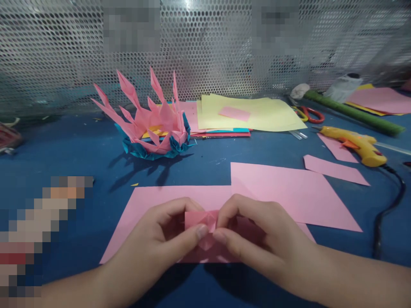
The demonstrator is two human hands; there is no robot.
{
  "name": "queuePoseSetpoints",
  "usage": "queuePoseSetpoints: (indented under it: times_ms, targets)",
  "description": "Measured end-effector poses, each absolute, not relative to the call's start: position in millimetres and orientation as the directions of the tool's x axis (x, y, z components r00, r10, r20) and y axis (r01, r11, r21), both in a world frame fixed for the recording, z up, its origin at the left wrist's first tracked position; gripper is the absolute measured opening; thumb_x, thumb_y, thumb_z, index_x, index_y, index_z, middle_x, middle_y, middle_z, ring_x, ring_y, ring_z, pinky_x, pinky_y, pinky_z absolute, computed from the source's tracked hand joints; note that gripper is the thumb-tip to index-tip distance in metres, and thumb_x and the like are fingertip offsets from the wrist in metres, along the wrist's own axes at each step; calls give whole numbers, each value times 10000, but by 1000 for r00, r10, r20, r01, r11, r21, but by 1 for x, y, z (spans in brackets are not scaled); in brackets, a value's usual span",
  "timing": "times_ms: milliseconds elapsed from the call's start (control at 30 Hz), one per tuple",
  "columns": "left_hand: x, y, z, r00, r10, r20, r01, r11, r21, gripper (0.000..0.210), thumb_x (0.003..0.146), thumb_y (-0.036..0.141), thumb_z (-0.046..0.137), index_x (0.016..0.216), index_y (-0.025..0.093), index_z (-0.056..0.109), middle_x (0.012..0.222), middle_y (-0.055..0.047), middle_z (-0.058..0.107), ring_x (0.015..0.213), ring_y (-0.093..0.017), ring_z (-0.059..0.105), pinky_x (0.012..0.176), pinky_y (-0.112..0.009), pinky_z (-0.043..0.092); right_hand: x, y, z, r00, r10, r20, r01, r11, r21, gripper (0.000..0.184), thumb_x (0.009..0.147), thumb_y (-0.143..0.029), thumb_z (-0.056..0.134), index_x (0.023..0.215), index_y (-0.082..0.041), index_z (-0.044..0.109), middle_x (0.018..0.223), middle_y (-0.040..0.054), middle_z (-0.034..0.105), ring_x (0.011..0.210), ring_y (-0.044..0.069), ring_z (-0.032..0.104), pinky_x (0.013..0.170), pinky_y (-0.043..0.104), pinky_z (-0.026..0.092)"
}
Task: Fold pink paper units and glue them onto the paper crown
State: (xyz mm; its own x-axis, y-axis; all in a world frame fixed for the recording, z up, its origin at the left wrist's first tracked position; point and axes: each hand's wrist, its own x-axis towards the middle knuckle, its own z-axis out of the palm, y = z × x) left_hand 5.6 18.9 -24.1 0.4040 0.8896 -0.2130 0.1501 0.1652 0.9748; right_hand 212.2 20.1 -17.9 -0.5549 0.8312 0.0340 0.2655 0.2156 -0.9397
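Note:
A small folded piece of pink paper is held between both hands, with creases and a pointed lower flap showing. My left hand pinches its left side, thumb on the front face. On its right side, my right hand grips the edge between thumb and forefinger. The remaining fingers of both hands are curled and partly hidden. Beneath the hands lies a large pink sheet, and another pink sheet overlaps it at the right.
A pink and blue folded-paper flower stands at back left. Behind it lie stacked colored sheets under yellow paper. To the right are a yellow glue gun with a black cord, red-handled scissors, a green stick and pink strips.

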Motion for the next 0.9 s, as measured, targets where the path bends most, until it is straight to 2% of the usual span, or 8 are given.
queuePoseSetpoints:
  times_ms: [167, 333, 433, 633, 767, 900]
  targets:
    - [6, 19, -26, 391, 892, -229, 145, 186, 972, 145, 809, 337, 753, 787, 198, 716, 735, 21, 650, 689, -134, 576, 623, -201, 484, 212, 17, -21, -542, 836, 81, 266, 262, -928, 69, 902, -206, 574, 884, -230, 512, 693, -38, 584, 546, 96, 503, 479, 193, 395]
    - [8, 15, -25, 416, 865, -279, 60, 280, 958, 140, 805, 280, 761, 730, 208, 667, 714, 44, 654, 684, -119, 619, 653, -192, 517, 210, 14, -22, -517, 845, 135, 199, 272, -942, 243, 863, -112, 535, 1026, -257, 429, 799, -36, 601, 592, 101, 541, 506, 203, 425]
    - [9, 14, -24, 417, 878, -235, 57, 233, 971, 195, 802, 254, 749, 676, 204, 610, 687, 51, 623, 673, -117, 607, 654, -195, 510, 209, 15, -22, -525, 845, 104, 193, 237, -952, 281, 873, -140, 554, 1103, -255, 441, 815, -29, 648, 598, 104, 580, 512, 197, 451]
    - [8, 16, -23, 400, 892, -212, 183, 149, 972, 218, 837, 286, 672, 675, 202, 552, 649, 61, 512, 621, -116, 497, 579, -201, 420, 208, 16, -22, -520, 851, 77, 195, 206, -959, 157, 918, -137, 506, 1033, -229, 562, 843, -4, 717, 674, 110, 664, 595, 191, 522]
    - [9, 17, -24, 406, 889, -212, 217, 132, 967, 215, 826, 302, 666, 681, 207, 539, 645, 58, 505, 607, -122, 462, 567, -220, 391, 209, 18, -22, -526, 847, 73, 157, 181, -971, 155, 918, -103, 516, 979, -207, 613, 912, 4, 740, 790, 103, 702, 703, 167, 550]
    - [11, 18, -24, 411, 885, -220, 249, 123, 961, 218, 815, 302, 664, 677, 203, 526, 652, 53, 502, 614, -127, 470, 581, -232, 403, 208, 18, -22, -543, 838, 56, 74, 114, -991, 171, 926, -88, 523, 993, -211, 621, 926, -8, 737, 820, 78, 702, 742, 131, 546]
